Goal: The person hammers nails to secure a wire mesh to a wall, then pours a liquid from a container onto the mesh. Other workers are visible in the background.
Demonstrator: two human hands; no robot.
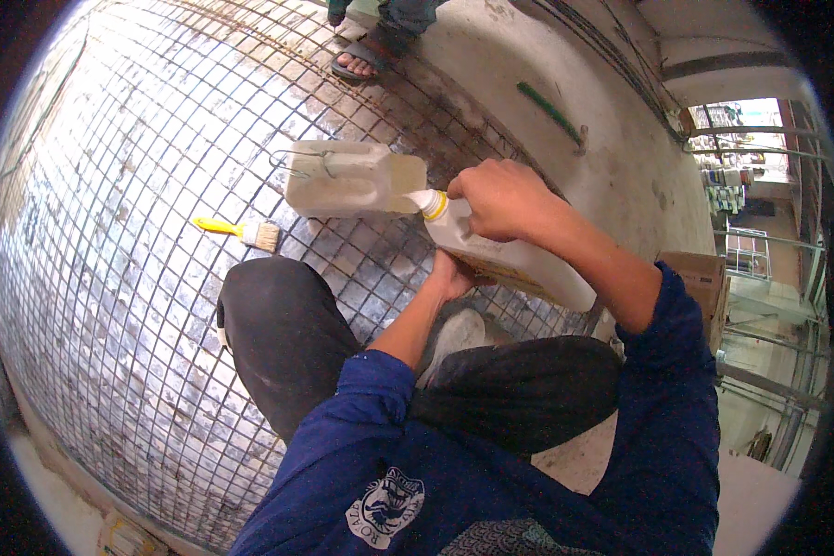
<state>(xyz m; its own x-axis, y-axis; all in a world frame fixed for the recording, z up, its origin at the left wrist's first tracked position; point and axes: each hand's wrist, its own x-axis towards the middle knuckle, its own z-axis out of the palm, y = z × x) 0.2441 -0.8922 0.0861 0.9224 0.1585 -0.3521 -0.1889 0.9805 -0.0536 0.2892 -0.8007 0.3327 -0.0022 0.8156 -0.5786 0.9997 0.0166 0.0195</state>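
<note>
A white plastic jug (537,262) with a yellow ring at its neck lies tilted in my hands, its mouth pointing left. My right hand (507,197) is closed around its handle. Beneath the jug, my left hand (451,276) supports its underside, with the fingers mostly hidden. The jug's mouth sits at the open end of a cut-off translucent plastic container (338,178), which lies on its side with a thin wire at its far-left end. Something white shows at the mouth; I cannot tell whether it is liquid. A yellow-handled paintbrush (241,233) rests left of the container.
Steel bar mesh (148,232) covers the floor around my knees. Another person's sandalled foot (355,63) stands at the far side. A green-handled tool (551,113) lies on bare concrete at the far right. A cardboard box (700,278) stands behind my right arm.
</note>
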